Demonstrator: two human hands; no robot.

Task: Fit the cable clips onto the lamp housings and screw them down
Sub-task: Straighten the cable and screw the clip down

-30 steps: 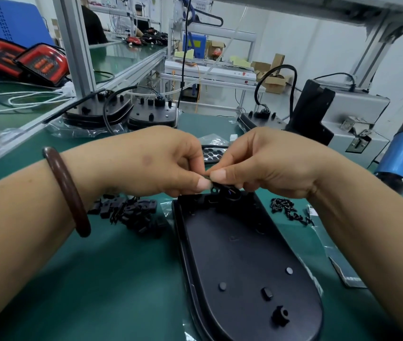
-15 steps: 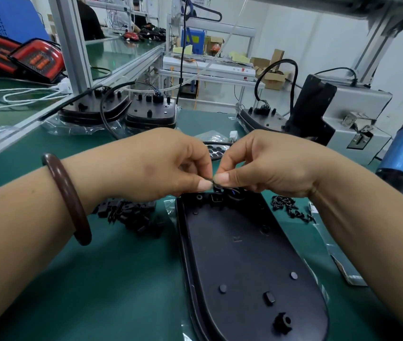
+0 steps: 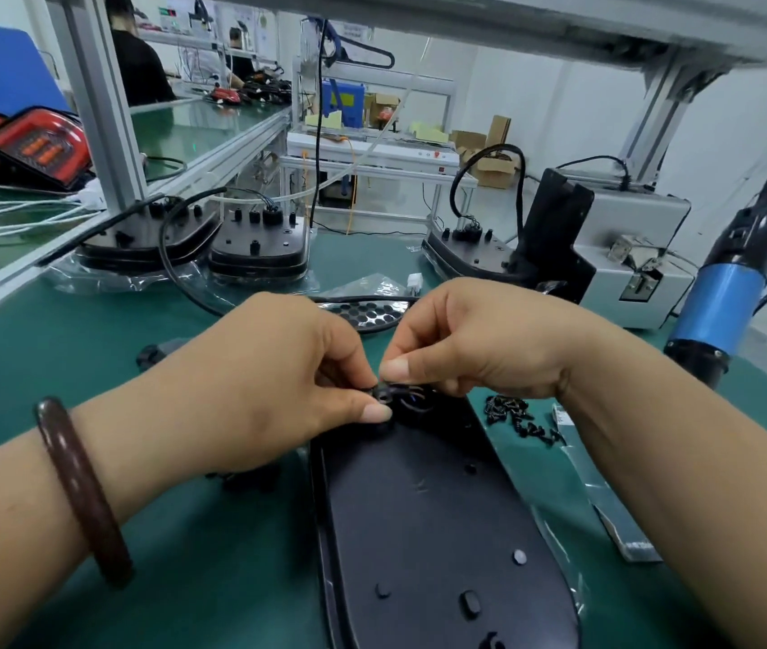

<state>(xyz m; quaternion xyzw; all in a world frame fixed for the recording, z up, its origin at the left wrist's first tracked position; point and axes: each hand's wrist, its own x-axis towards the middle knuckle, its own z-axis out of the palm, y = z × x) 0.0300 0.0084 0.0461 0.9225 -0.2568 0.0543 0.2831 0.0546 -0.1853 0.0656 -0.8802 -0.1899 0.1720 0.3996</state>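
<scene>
Left hand [image 3: 278, 391]: fingers curled, with thumb and forefinger pinching the clip [image 3: 384, 393] from the left.
Right hand [image 3: 475, 339]: fingers curled, its thumb tip and forefinger gripping the same clip from the right.
Clip: small and black, between the two hands' fingertips at the far end of the housing [image 3: 419, 508]. Whether it is seated cannot be told.
Housing: long and black, back side up, lying lengthwise on the green counter [image 3: 185, 555] on clear plastic film.
Screws [image 3: 517, 416]: a loose black heap on the counter, just right of the housing's far end, below the right wrist.
Spare clips [image 3: 250, 477]: dark pieces left of the housing, mostly hidden under the left hand.
Driver [image 3: 718, 311]: blue-bodied, at the far right, well apart from both hands.
Far housings [image 3: 257, 248]: cabled, at the back of the counter.
Bracelet [image 3: 82, 489]: brown, on the left wrist.
</scene>
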